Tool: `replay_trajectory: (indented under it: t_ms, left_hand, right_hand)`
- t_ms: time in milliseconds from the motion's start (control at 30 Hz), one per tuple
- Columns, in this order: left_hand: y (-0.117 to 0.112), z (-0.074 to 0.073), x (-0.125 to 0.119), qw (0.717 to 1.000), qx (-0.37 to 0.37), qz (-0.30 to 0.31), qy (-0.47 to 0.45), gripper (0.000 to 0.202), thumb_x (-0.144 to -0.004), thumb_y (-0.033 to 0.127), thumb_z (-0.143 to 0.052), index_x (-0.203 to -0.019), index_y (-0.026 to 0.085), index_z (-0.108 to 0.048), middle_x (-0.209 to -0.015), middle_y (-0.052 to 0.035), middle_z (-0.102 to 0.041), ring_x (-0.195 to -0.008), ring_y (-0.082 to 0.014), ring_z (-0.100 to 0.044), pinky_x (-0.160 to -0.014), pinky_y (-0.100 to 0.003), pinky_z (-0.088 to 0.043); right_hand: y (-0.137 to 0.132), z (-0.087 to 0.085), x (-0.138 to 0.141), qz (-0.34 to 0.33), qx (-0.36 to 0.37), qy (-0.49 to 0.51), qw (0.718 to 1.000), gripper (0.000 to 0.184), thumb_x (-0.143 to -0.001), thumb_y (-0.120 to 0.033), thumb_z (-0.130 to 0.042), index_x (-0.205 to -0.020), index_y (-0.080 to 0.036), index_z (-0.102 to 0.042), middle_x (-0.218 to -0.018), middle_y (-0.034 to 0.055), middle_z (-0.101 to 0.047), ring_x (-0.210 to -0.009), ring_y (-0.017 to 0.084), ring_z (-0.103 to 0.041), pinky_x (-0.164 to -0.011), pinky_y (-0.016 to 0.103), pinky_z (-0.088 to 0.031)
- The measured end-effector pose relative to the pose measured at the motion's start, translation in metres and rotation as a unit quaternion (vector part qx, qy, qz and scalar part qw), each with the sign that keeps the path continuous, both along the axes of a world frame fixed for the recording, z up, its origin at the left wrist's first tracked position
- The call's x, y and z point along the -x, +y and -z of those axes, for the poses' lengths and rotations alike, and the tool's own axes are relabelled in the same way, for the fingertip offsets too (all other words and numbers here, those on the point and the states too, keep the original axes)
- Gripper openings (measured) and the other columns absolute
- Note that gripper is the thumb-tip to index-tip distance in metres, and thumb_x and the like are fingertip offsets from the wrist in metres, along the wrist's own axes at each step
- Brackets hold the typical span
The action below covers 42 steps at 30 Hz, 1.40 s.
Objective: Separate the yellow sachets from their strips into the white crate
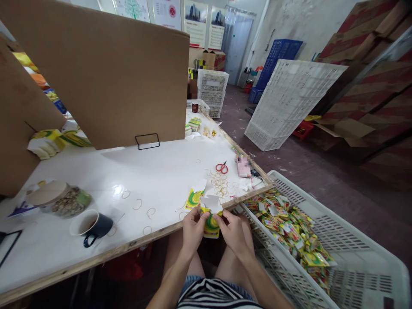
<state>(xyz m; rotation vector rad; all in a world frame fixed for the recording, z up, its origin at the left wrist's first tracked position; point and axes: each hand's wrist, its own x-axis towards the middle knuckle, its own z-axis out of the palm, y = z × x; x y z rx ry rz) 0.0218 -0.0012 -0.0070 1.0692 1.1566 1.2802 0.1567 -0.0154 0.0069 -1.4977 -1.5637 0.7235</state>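
Over my lap at the table's front edge, both hands hold a small yellow-and-green printed packet point(211, 227) with a white flap standing up at its top. My left hand point(195, 227) pinches its left side, and my right hand point(232, 229) grips the right side. Just beyond my left hand, a similar packet point(194, 198) lies on the white tabletop. Loose rubber bands point(220, 183) are scattered past my hands. Behind them rests a pair of red-handled scissors point(222, 168). Fingers cover part of the held packet.
To the right, a white plastic crate point(357, 240) holds a heap of similar packets point(289, 227). A dark mug point(98, 225) and a jar point(72, 201) stand at left on the table. A cardboard panel point(128, 81) rises behind. Stacked crates point(292, 103) stand on the floor.
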Motion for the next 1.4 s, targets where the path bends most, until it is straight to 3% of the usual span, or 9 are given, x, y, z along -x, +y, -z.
replay_trajectory:
  t_ms: [133, 233, 333, 433, 600, 767, 1033, 1200, 1400]
  left_hand:
    - [0.000, 0.006, -0.001, 1.000, 0.010, -0.018, 0.015, 0.024, -0.077, 0.036, -0.065, -0.069, 0.015, -0.056, -0.064, 0.0014, -0.059, -0.061, -0.0125, -0.053, -0.061, -0.023, -0.042]
    - [-0.001, 0.003, -0.001, 0.999, 0.019, 0.013, 0.043, 0.023, -0.076, 0.034, -0.066, -0.088, 0.016, -0.058, -0.072, 0.0003, -0.061, -0.069, -0.0153, -0.058, -0.065, -0.025, -0.045]
    - [-0.003, -0.002, -0.001, 0.996, 0.041, 0.057, 0.046, 0.039, -0.076, 0.033, -0.066, -0.109, 0.018, -0.050, -0.080, -0.0018, -0.064, -0.075, -0.0183, -0.063, -0.068, -0.029, -0.049]
    - [-0.006, -0.007, 0.001, 0.995, 0.046, 0.089, -0.002, 0.045, -0.081, 0.036, -0.061, -0.118, 0.021, -0.038, -0.087, -0.0042, -0.067, -0.077, -0.0195, -0.066, -0.070, -0.032, -0.052]
    - [-0.009, -0.018, 0.008, 0.991, 0.011, 0.126, -0.040, 0.055, -0.085, 0.034, -0.059, -0.129, 0.022, -0.028, -0.101, -0.0082, -0.066, -0.089, -0.0203, -0.067, -0.077, -0.032, -0.053]
    - [-0.010, -0.031, 0.021, 0.973, 0.005, 0.227, -0.036, 0.063, -0.086, 0.030, -0.059, -0.141, 0.024, -0.029, -0.114, -0.0119, -0.064, -0.098, -0.0215, -0.065, -0.086, -0.033, -0.051]
    - [-0.010, -0.038, 0.024, 0.969, 0.006, 0.247, 0.008, 0.068, -0.081, 0.018, -0.058, -0.144, 0.024, -0.032, -0.102, -0.0081, -0.068, -0.084, -0.0181, -0.064, -0.079, -0.030, -0.051]
    - [-0.008, -0.042, 0.028, 0.958, 0.014, 0.279, 0.062, 0.071, -0.077, 0.009, -0.052, -0.143, 0.026, -0.034, -0.101, -0.0056, -0.067, -0.086, -0.0177, -0.063, -0.077, -0.028, -0.050]
    - [-0.005, -0.036, 0.028, 0.954, 0.009, 0.278, 0.107, 0.061, -0.075, 0.006, -0.051, -0.133, 0.023, -0.046, -0.094, -0.0048, -0.067, -0.082, -0.0174, -0.062, -0.074, -0.027, -0.049]
  right_hand:
    - [0.000, 0.005, 0.001, 0.013, 0.004, -0.017, 1.000, 0.038, -0.088, -0.047, -0.051, -0.062, -0.018, -0.056, -0.059, 0.0031, -0.063, -0.053, 0.015, -0.052, -0.052, 0.023, -0.040]
    - [0.001, 0.006, -0.001, 0.045, 0.009, -0.005, 0.999, 0.039, -0.087, -0.048, -0.053, -0.061, -0.019, -0.054, -0.058, 0.0026, -0.061, -0.052, 0.014, -0.051, -0.052, 0.024, -0.042]
    - [0.002, 0.003, -0.004, 0.056, 0.016, 0.061, 0.996, 0.028, -0.085, -0.046, -0.057, -0.081, -0.018, -0.060, -0.072, 0.0054, -0.067, -0.062, 0.018, -0.060, -0.059, 0.027, -0.049]
    - [0.004, -0.003, -0.006, 0.033, 0.007, 0.155, 0.987, 0.035, -0.083, -0.041, -0.061, -0.110, -0.019, -0.053, -0.090, 0.0076, -0.068, -0.077, 0.020, -0.065, -0.068, 0.030, -0.054]
    - [0.005, -0.009, -0.009, 0.002, -0.007, 0.202, 0.979, 0.037, -0.083, -0.036, -0.062, -0.116, -0.021, -0.050, -0.093, 0.0062, -0.067, -0.083, 0.019, -0.066, -0.069, 0.028, -0.054]
    - [0.006, -0.010, -0.016, -0.047, 0.024, 0.254, 0.966, 0.045, -0.085, -0.035, -0.059, -0.125, -0.023, -0.043, -0.090, 0.0040, -0.064, -0.075, 0.016, -0.063, -0.061, 0.025, -0.052]
    - [0.005, -0.013, -0.033, -0.135, 0.067, 0.204, 0.967, 0.031, -0.086, -0.038, -0.057, -0.112, -0.020, -0.055, -0.095, 0.0063, -0.064, -0.087, 0.019, -0.063, -0.077, 0.030, -0.051]
    - [0.001, -0.009, -0.037, -0.131, 0.073, 0.143, 0.978, 0.024, -0.090, -0.041, -0.051, -0.093, -0.019, -0.061, -0.086, 0.0047, -0.066, -0.078, 0.018, -0.062, -0.069, 0.027, -0.050]
    - [-0.001, -0.016, -0.036, -0.119, 0.039, 0.078, 0.989, 0.026, -0.093, -0.036, -0.047, -0.091, -0.019, -0.066, -0.081, 0.0047, -0.067, -0.072, 0.018, -0.062, -0.065, 0.027, -0.050]
